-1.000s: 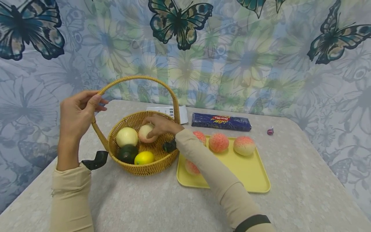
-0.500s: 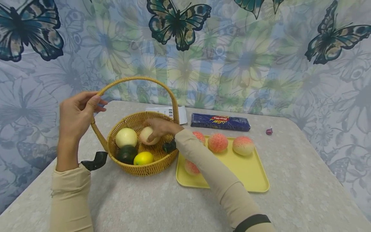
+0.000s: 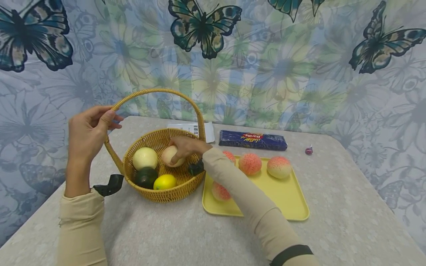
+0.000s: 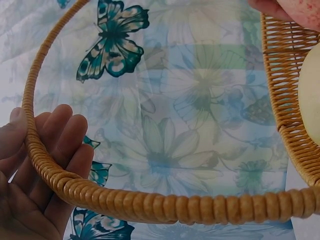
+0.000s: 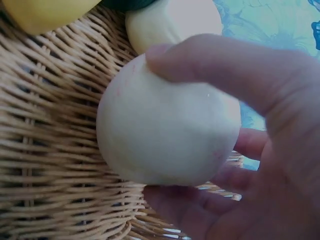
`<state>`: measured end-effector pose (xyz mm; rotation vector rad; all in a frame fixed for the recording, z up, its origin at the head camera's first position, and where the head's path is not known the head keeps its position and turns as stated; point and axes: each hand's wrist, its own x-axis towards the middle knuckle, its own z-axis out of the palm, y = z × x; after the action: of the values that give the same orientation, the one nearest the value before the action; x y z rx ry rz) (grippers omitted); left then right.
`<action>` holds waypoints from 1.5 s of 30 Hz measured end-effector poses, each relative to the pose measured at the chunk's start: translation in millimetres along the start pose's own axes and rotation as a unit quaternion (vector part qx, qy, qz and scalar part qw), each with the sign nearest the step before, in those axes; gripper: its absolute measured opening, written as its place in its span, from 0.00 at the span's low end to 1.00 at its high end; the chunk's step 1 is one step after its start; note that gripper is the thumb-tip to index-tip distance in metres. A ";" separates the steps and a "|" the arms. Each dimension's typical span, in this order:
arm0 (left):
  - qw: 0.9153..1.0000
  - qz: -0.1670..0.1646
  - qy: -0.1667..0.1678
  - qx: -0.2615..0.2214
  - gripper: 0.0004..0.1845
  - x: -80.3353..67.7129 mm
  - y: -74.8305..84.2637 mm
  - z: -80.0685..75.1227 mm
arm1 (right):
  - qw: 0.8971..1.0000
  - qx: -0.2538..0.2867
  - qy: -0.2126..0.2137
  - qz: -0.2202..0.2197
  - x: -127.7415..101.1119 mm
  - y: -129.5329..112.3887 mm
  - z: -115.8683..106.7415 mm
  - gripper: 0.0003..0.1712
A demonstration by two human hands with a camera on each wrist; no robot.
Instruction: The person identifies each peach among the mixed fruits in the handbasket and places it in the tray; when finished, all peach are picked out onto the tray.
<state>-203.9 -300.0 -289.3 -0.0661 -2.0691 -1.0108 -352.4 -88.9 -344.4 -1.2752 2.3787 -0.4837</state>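
My left hand (image 3: 87, 129) holds the wrapped handle (image 3: 159, 90) of a wicker basket (image 3: 163, 195) between thumb and fingers, low on its left side. Inside the basket, my right hand (image 3: 188, 146) grips a pale peach (image 5: 165, 125), thumb on one side and fingers on the other. The peach's red side is mostly out of sight in the right wrist view. Beside it lie a round cream-coloured fruit (image 3: 145, 158), a dark green fruit (image 3: 146, 177) that may be an avocado, and a yellow lemon (image 3: 165, 182).
Right of the basket sits a yellow tray (image 3: 283, 199) with several pink peaches, partly behind my right sleeve. Behind it lie a blue Barilla packet (image 3: 253, 140) and a white printed packet (image 3: 209, 132). A small wrapped candy (image 3: 308, 150) lies far right.
My right hand and the peach have shifted slightly right inside the basket, away from the cream-coloured fruit. My left hand stays on the handle.
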 end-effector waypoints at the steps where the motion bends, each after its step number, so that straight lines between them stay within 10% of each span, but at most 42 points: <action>1: 1.000 0.001 0.001 -0.001 0.16 0.1 0.0 0.0 | 1.000 0.009 -0.001 0.003 -0.4 -0.3 -0.2 0.31; 13: 1.000 -0.001 0.000 0.002 0.16 -0.9 2.7 0.0 | 0.998 0.063 -0.011 -0.001 -5.0 -0.7 -2.4 0.44; 23: 1.000 0.003 0.002 0.002 0.15 -1.2 2.6 0.2 | 0.992 0.121 0.007 -0.028 -12.5 0.6 -9.3 0.36; 45: 1.000 0.001 0.002 0.000 0.16 -1.5 3.5 0.7 | 0.994 0.064 0.047 -0.079 -28.1 5.0 -11.4 0.37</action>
<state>-202.1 -296.8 -288.4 -0.0663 -2.0650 -1.0079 -347.4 -61.3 -331.9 -1.4159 2.2895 -0.7460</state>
